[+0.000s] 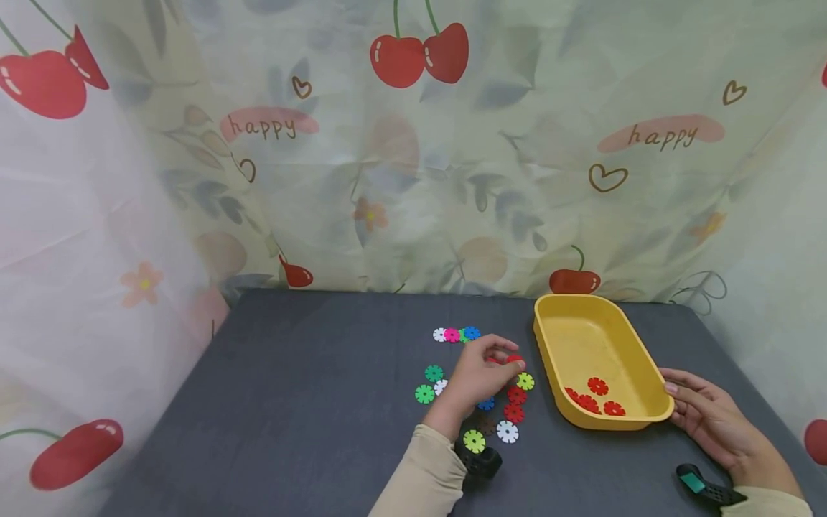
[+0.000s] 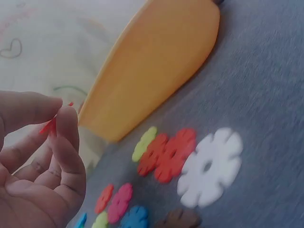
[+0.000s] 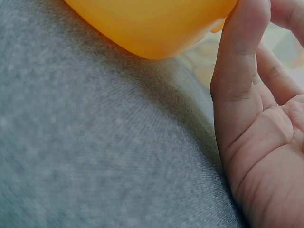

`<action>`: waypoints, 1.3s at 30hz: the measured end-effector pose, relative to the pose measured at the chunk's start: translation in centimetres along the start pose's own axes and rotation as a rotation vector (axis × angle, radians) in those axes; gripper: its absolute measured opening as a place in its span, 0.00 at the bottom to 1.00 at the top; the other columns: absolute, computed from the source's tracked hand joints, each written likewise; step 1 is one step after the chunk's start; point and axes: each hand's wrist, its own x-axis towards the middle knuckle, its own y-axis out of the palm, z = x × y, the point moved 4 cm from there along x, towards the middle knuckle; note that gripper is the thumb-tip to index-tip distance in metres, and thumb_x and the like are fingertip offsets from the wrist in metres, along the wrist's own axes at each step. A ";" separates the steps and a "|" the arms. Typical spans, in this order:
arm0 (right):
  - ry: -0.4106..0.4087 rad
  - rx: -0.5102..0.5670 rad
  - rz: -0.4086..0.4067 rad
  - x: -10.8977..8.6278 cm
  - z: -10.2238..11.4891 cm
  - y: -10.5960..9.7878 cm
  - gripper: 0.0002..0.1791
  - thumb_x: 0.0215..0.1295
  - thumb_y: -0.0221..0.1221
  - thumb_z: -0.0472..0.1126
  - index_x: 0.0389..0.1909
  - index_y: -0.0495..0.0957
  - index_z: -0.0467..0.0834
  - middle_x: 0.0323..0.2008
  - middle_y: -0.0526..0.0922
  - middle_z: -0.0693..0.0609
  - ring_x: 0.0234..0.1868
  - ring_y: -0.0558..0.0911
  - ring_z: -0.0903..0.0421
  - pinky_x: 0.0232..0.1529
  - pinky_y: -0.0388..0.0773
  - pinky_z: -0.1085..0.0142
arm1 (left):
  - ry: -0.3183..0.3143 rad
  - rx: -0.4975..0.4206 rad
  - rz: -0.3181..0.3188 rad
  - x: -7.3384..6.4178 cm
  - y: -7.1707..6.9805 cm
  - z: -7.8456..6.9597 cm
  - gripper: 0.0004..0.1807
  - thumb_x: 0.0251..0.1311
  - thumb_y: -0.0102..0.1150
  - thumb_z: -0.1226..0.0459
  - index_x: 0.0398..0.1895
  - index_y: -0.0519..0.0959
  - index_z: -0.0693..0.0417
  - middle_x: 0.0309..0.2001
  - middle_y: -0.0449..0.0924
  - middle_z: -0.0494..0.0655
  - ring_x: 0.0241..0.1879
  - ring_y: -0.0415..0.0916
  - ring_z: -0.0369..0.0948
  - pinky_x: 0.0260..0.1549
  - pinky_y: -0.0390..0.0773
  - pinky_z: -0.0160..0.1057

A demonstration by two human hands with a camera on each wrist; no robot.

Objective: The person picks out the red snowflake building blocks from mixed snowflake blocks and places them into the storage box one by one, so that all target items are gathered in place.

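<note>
My left hand [image 1: 477,378] pinches a red snowflake-shaped disc [image 2: 50,126] between thumb and fingertips, raised above the table left of the yellow tray [image 1: 581,334]. Seen in the left wrist view, that disc is mostly covered by the fingers. At the tray's right side, my right hand [image 1: 713,416] grips the rim near the front corner, thumb on the edge. Several red discs [image 1: 597,386] lie inside the tray, grouped at its front end. Beneath and around the left hand, loose discs are spread, including a white disc [image 2: 210,166] and a blue disc [image 2: 135,217].
A short row of discs, with a pink one [image 1: 451,335], lies behind the left hand. Green discs [image 1: 424,393] are to its left, and a yellow-green disc [image 1: 474,441] lies in front. A patterned cloth [image 1: 413,179] hangs behind the dark table [image 1: 291,402].
</note>
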 end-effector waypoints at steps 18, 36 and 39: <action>-0.002 -0.012 -0.016 0.1 0.0 -0.1 0.25 0.85 0.42 0.30 0.58 0.87 0.52 0.51 0.91 0.55 0.45 0.90 0.58 0.43 0.88 0.65 | -0.052 -0.127 0.092 -0.9 3.3 -0.8 0.17 0.66 0.72 0.65 0.56 0.83 0.56 0.38 0.87 0.45 0.38 0.90 0.44 0.44 0.88 0.40; -0.001 -0.006 -0.012 0.1 0.0 -0.1 0.25 0.85 0.42 0.30 0.57 0.87 0.51 0.51 0.91 0.54 0.44 0.90 0.58 0.44 0.88 0.64 | -0.060 -0.135 0.097 -1.1 4.5 -0.9 0.17 0.61 0.73 0.70 0.51 0.87 0.44 0.41 0.84 0.44 0.36 0.86 0.36 0.41 0.84 0.35; -0.003 0.000 -0.005 0.1 0.0 0.0 0.25 0.85 0.42 0.30 0.58 0.86 0.51 0.51 0.91 0.54 0.45 0.90 0.58 0.44 0.89 0.64 | -0.060 -0.150 0.103 -1.1 4.8 -0.8 0.17 0.62 0.73 0.70 0.51 0.87 0.44 0.41 0.83 0.45 0.36 0.87 0.36 0.41 0.85 0.34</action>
